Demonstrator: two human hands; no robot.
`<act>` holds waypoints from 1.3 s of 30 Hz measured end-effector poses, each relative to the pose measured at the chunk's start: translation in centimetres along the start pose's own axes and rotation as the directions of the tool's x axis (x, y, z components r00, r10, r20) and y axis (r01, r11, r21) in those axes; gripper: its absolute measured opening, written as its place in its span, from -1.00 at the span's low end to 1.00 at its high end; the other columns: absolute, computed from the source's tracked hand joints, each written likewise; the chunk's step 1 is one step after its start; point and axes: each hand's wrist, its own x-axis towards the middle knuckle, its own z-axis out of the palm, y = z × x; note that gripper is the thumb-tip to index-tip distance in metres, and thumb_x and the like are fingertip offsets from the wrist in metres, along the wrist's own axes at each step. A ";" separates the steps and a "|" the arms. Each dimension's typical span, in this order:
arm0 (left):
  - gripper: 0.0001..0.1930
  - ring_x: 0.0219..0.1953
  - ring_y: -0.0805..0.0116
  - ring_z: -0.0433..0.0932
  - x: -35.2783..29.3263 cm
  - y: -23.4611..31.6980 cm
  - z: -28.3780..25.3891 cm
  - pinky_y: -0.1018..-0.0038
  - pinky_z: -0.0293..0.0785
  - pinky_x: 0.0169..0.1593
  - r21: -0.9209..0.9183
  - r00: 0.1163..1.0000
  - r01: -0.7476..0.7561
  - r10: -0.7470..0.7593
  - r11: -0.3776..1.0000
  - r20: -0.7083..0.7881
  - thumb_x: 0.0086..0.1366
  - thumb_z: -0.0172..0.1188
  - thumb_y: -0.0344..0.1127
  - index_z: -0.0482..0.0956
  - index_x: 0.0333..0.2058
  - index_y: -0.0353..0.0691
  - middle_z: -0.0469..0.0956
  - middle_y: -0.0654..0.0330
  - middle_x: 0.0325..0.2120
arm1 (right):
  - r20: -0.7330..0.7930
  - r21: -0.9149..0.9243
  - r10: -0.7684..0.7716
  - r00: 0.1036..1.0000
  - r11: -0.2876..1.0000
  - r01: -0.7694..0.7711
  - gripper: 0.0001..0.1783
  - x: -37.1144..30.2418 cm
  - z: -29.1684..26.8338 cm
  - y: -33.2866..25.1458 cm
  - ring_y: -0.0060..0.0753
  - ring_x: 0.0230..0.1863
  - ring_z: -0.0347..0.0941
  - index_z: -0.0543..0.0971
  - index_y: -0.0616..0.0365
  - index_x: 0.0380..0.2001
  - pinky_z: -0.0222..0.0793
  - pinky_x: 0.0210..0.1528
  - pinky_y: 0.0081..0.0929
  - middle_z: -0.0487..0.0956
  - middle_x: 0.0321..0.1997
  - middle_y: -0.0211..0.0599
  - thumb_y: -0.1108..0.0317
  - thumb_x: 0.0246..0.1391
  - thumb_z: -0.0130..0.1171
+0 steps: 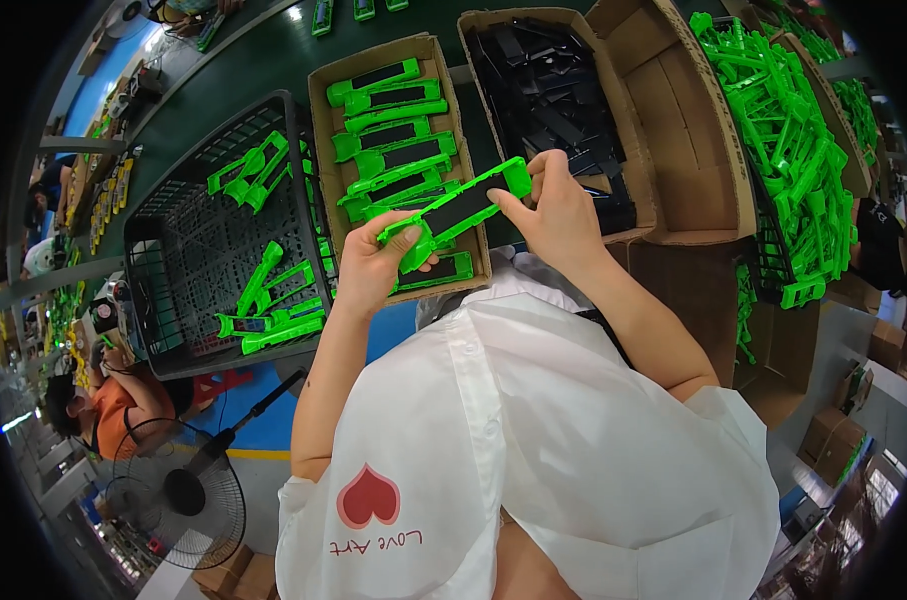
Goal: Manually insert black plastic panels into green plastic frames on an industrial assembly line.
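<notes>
Between my two hands is a green plastic housing [435,240] with a long black panel [460,208] set in its face. My left hand [375,262] is closed round its lower left end, thumb on top. At the upper right end my right hand [563,212] grips it, thumb pressed on the black panel and fingers behind. Below the held piece stands a cardboard box [318,110] with several similar green housings [388,130] stacked in rows, black panels fitted. To its right, an open carton [638,200] holds loose black panels [548,90].
At left a black plastic crate [188,240] contains a few green housings [273,300]. Far right, another crate [768,250] is heaped with green frames [783,150]. A standing fan [183,490] is at lower left, near a person in orange [123,410]. The dark green worktable [263,60] extends behind.
</notes>
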 end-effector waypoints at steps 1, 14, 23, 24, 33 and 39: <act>-0.82 -0.53 0.35 0.48 -0.1 -0.1 0.0 0.52 0.44 -0.48 0.001 1.000 0.003 -0.003 1.000 0.006 0.14 0.01 -0.45 0.42 -0.27 -0.39 0.47 0.13 -0.52 | -0.003 -0.001 0.006 1.000 1.000 -0.006 -0.53 0.1 0.4 0.7 -0.18 -0.50 0.43 0.22 0.26 -0.35 0.32 -0.46 -0.37 0.42 -0.46 -0.10 0.14 -0.15 0.15; -0.83 -0.57 0.36 0.45 -1.3 -0.7 1.3 0.54 0.40 -0.53 0.004 1.000 0.005 -0.005 1.000 -0.022 0.14 0.03 -0.42 0.40 -0.29 -0.36 0.47 0.10 -0.56 | 0.381 0.768 0.157 0.911 0.496 -0.406 -0.91 0.6 0.5 1.1 -0.59 -0.73 0.31 0.31 0.19 -0.47 0.17 -0.75 -0.70 0.40 -0.65 -0.34 0.43 -0.08 -0.06; -0.83 -0.56 0.37 0.48 -1.2 -0.1 -0.7 0.52 0.48 -0.49 0.082 0.985 0.165 -0.169 0.983 0.045 0.13 0.02 -0.47 0.40 -0.27 -0.35 0.47 0.15 -0.55 | 0.602 0.424 0.072 0.796 0.816 -0.394 -0.72 1.1 -1.4 1.6 -0.67 -0.85 0.21 0.32 0.20 -0.51 0.03 -0.84 -0.73 0.37 -0.77 -0.36 0.26 -0.12 0.17; -0.83 -0.57 0.38 0.48 -1.0 -0.1 -0.6 0.52 0.49 -0.48 0.095 0.980 0.185 -0.191 0.978 0.063 0.13 0.03 -0.47 0.40 -0.27 -0.35 0.47 0.16 -0.56 | 0.618 0.382 0.093 0.781 0.832 -0.402 -0.72 1.0 -1.2 1.6 -0.67 -0.85 0.22 0.33 0.20 -0.53 0.04 -0.83 -0.73 0.39 -0.76 -0.35 0.25 -0.12 0.17; -0.83 -0.49 0.22 0.48 -0.4 0.4 0.3 0.39 0.41 -0.47 0.680 0.996 -0.026 -0.040 0.732 0.081 0.07 0.09 -0.38 0.44 -0.37 -0.34 0.47 0.09 -0.59 | 0.477 0.282 0.122 0.870 0.917 -0.283 -0.69 0.0 1.5 2.0 -0.64 -0.77 0.32 0.34 0.21 -0.64 0.15 -0.77 -0.67 0.42 -0.74 -0.33 0.24 -0.15 0.20; -0.83 -0.45 0.04 0.42 2.1 -1.0 3.0 0.25 0.32 -0.41 0.869 0.987 -0.123 -0.028 0.479 0.156 -0.03 0.13 -0.25 0.47 -0.50 -0.23 0.45 0.05 -0.56 | 0.563 0.486 0.056 0.824 0.785 -0.385 -0.50 -1.7 2.7 1.4 -0.65 -0.81 0.21 0.16 0.22 -0.29 0.09 -0.80 -0.68 0.38 -0.62 -0.35 0.27 -0.18 0.22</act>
